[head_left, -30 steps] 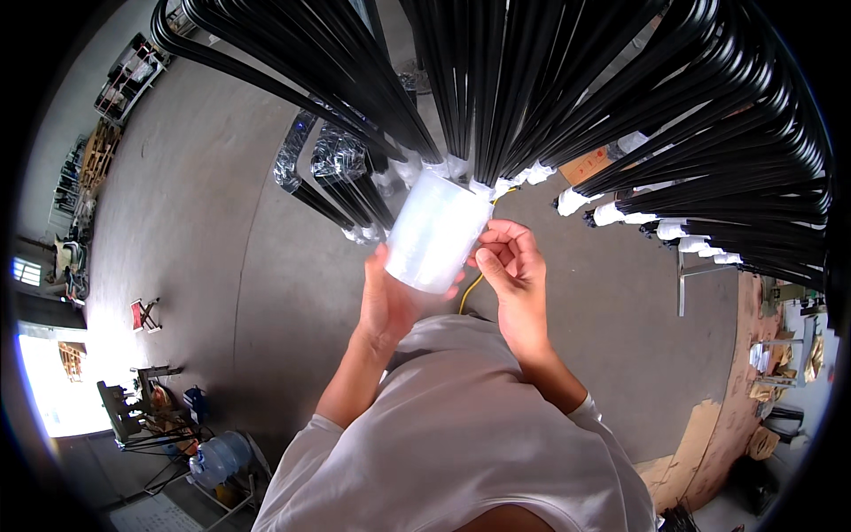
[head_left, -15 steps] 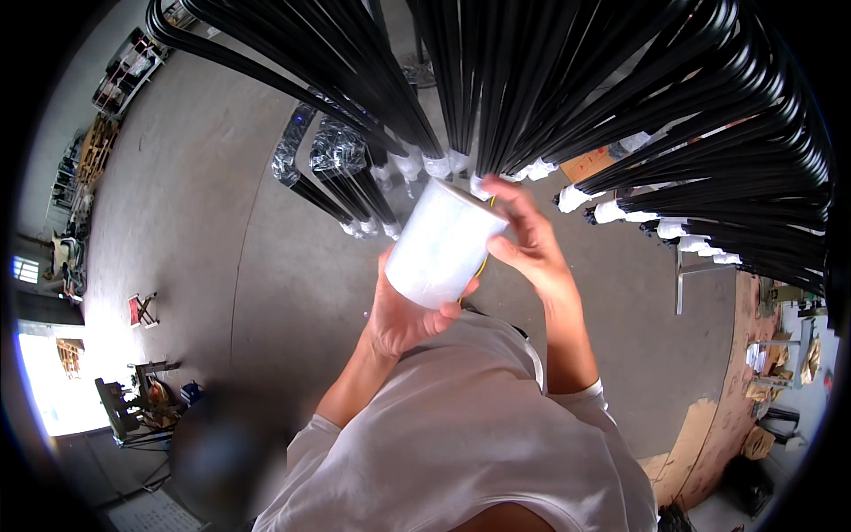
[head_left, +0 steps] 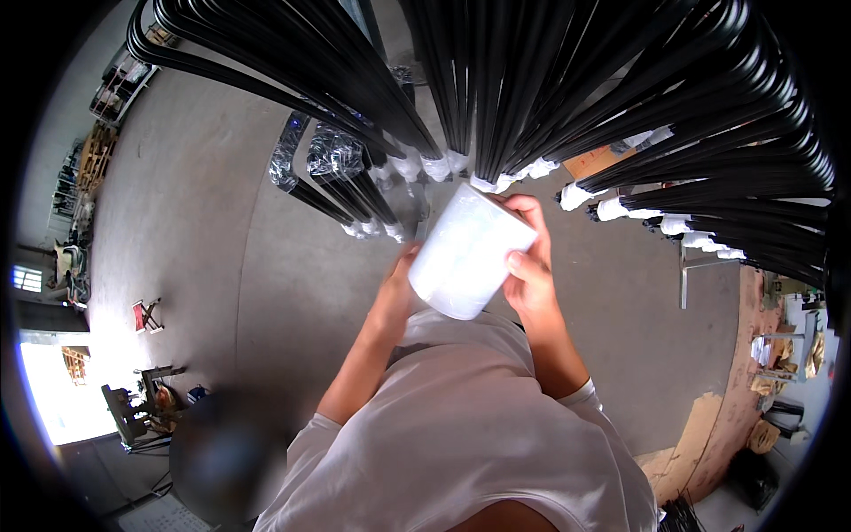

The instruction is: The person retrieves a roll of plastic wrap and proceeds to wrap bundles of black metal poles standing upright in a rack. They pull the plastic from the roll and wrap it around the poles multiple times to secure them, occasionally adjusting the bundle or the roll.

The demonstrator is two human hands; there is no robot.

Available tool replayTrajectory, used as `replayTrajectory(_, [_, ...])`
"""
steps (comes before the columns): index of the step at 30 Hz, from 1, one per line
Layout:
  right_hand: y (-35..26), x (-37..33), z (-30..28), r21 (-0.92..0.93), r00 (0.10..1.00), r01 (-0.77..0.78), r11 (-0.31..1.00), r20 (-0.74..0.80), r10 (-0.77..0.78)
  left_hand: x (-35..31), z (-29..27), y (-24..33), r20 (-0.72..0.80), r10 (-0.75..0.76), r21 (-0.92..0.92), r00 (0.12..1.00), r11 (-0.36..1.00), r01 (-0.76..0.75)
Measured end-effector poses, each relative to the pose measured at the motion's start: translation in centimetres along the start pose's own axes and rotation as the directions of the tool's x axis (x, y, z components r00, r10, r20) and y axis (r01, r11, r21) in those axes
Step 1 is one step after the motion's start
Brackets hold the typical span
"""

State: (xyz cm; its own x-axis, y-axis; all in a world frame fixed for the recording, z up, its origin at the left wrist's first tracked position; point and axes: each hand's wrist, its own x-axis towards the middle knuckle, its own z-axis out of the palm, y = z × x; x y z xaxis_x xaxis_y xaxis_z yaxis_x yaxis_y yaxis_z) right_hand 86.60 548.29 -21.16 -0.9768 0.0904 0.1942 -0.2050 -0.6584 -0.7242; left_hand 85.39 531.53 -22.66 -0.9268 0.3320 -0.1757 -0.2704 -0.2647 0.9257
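A white roll of what looks like plastic wrapping film point(head_left: 472, 255) is held tilted in front of my chest, its upper end leaning to the right. My right hand point(head_left: 532, 262) grips its right side, thumb across the near face and fingers curled around the far edge. Against the lower left side of the roll is my left hand point(head_left: 391, 297). Its fingertips disappear behind the roll, so their hold is hidden. Beyond the roll stand bundles of bent black tubes point(head_left: 514, 97), their lower ends wrapped in white.
Black tubes crowd the far side and curve round to the right. Film-wrapped black pieces point(head_left: 335, 152) stand at far left. On the grey floor point(head_left: 186, 230) is a small folding stool point(head_left: 147, 315). A machine point(head_left: 142, 403) stands at lower left, and cardboard point(head_left: 691, 439) lies at right.
The roll has shifted right and slightly down. My right hand, blurred with fingers apart before, now grips its right side. My left hand has moved from under the roll to its left side.
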Motion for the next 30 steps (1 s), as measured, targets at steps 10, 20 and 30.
replayTrajectory(10, [-0.7,-0.6,1.4,-0.373,0.989,0.142,0.917,0.024,-0.144,-0.8,3.9,7.1,0.345,0.734,0.843,0.584,0.031,-0.537])
replayTrajectory(20, [-1.4,-0.9,1.9,-0.701,0.966,0.212,0.681,0.046,-0.253,-0.3,2.8,7.1,0.453,0.710,0.837,0.539,-0.130,-0.532])
replayTrajectory(30, [-2.1,-1.2,3.5,-0.813,0.964,0.185,0.552,0.041,-0.262,-0.7,2.5,7.7,0.483,0.722,0.832,0.494,-0.204,-0.516])
